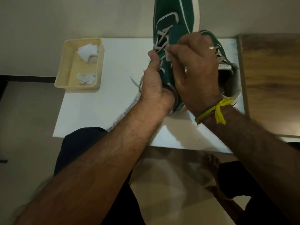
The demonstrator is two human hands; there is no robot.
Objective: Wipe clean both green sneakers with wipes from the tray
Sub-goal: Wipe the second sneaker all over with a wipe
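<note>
Above the white table [113, 103], the left hand [154, 88] grips the raised green sneaker [172, 18] at its heel while the right hand [194, 70] pinches a wipe [167, 54] against the laces. The second sneaker [227, 62] lies on the table behind; the tray [65, 62] sits left. Wiping the first shoe seems underway; next probably needs turning it to reach uncleaned sides.

Single head-worn view — wide-angle, looking steeply down and forward over both forearms onto the white bench [103, 101], close in; lap and floor [170, 184] fill the lower frame.
</note>
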